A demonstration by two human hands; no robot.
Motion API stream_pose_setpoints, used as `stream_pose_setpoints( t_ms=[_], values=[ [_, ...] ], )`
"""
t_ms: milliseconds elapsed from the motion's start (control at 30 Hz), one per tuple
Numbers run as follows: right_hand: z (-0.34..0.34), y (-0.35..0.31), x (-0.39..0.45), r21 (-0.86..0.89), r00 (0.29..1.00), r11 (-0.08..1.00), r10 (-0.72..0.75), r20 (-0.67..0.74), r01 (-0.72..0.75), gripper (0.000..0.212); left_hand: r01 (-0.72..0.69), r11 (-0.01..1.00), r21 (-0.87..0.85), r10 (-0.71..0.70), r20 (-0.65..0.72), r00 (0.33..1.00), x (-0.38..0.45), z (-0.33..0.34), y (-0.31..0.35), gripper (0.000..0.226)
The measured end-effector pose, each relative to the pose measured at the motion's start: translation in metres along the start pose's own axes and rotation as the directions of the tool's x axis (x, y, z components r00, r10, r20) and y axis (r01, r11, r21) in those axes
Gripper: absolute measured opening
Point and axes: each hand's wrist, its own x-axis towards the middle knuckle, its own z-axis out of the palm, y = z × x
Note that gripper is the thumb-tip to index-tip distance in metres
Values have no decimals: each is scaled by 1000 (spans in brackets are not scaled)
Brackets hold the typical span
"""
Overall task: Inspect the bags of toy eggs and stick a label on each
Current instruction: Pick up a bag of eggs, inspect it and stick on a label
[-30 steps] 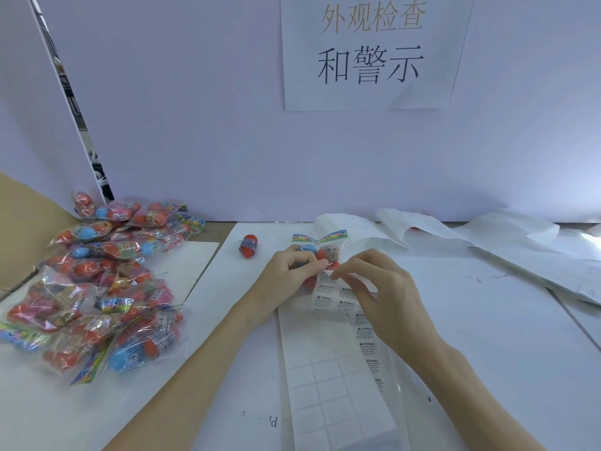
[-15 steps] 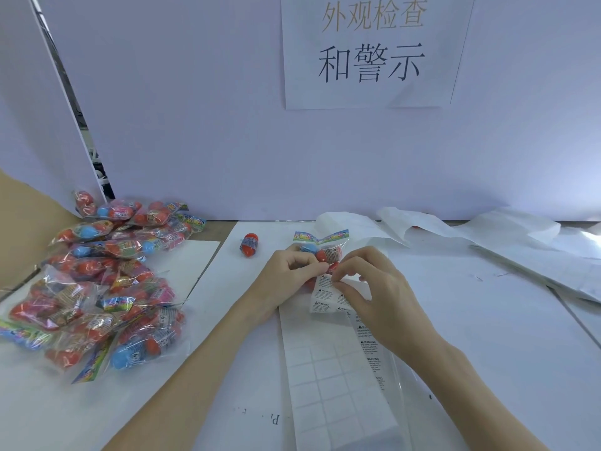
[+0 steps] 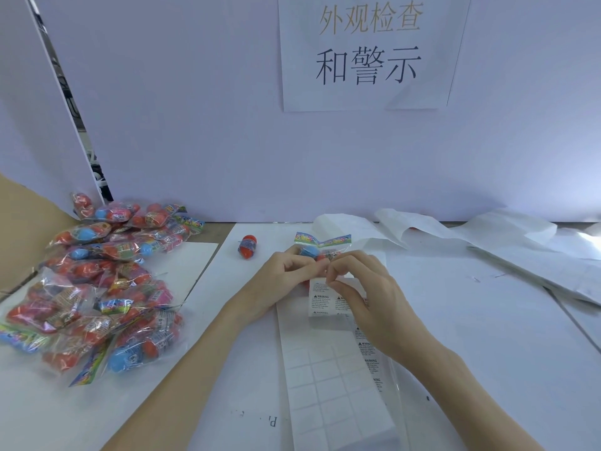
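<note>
L hand (image 3: 286, 271) grips one bag (image 3: 320, 247) at table centre; R hand (image 3: 364, 288) fingertips pinch a label at the label sheet (image 3: 328, 369); not stuck yet; big pile of bags (image 3: 97, 288) at left prob. unlabelled.

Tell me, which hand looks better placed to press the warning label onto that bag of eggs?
Probably the right hand: its fingertips pinch at the top of the label strip, right against the bag. The left hand is curled round the bag, steadying it, so it seems busy.
</note>
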Motion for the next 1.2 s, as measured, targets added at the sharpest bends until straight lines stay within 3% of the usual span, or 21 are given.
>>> stream_pose_setpoints(
  t_ms=[100, 267, 333, 433, 500, 567, 633, 733, 800, 967, 1200],
  values=[
    [1, 1, 0, -5, 999, 1000, 15, 45, -15, 11, 13, 997, 76, -15, 27, 1000, 0, -5, -1, 14],
    [-1, -4, 0, 47, 997, 998, 30, 73, -34, 16, 38, 992, 121, -35, -24, 999, 4, -4, -4, 13],
    [-4, -9, 2, 138, 998, 989, 55, 11, -56, 16, 33, 995, 91, -28, -56, 998, 5, -2, -6, 11],
    [-8, -13, 5, 329, 973, 936, 183, -142, -128, 13, 15, 1000, 2, -15, -94, 995, 7, 1, -7, 29],
    [-13, -11, 8, 584, 912, 788, 363, -189, -193, 6, -32, 997, -68, 25, -100, 995, 7, 0, -8, 34],
    [-21, -7, 10, 833, 819, 514, 556, -144, -203, 4, -67, 989, -129, 50, -132, 990, 9, -3, -10, 31],
    [-29, -1, 12, 950, 742, 258, 669, -43, -177, 3, -92, 989, -118, 70, -179, 981, 10, -5, -14, 26],
    [-34, 7, 14, 971, 696, 140, 717, 35, -192, 11, -120, 987, -103, 98, -199, 975, 11, -7, -16, 29],
    [-31, 7, 13, 957, 708, 174, 705, 43, -231, 7, -134, 984, -119, 108, -205, 973, 11, -6, -15, 39],
    [-20, -5, 10, 799, 840, 519, 542, -31, -305, 12, -231, 970, -76, 202, -275, 940, 9, -2, -5, 46],
    [-12, -15, 7, 731, 868, 607, 494, -42, -310, 15, -307, 951, -18, 292, -262, 920, 4, 6, 8, 36]
  ],
)
